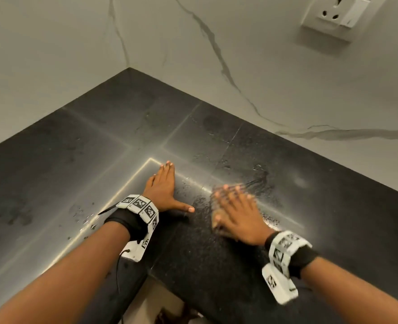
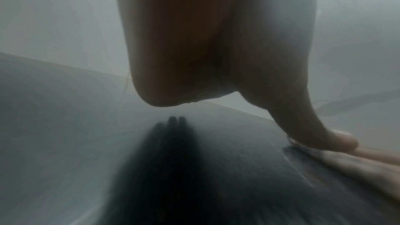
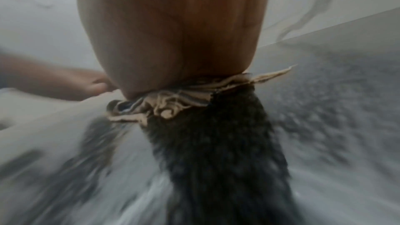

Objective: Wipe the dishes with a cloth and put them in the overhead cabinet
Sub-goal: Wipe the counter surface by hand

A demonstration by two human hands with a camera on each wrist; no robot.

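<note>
Left hand (image 1: 161, 188) flat on the dark counter (image 1: 81, 146), fingers straight, thumb out | right hand (image 1: 236, 210) blurred, fingers spread, pressing a beige cloth (image 3: 173, 103) onto the wet counter just beside the left thumb | wall socket (image 1: 338, 16) above.

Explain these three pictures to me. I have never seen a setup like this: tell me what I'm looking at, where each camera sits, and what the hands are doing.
No machine here: a person wears a camera on the head and one on each wrist, on bands with black-and-white markers. The head view looks down at a dark countertop in a marble-walled corner, with a wall socket above. The left hand rests flat on the counter, fingers straight. The right hand, blurred by motion, presses a beige cloth flat against the wet surface; the right wrist view shows the cloth bunched under the palm. The left wrist view shows only the palm and thumb from below. No dishes are in view.
</note>
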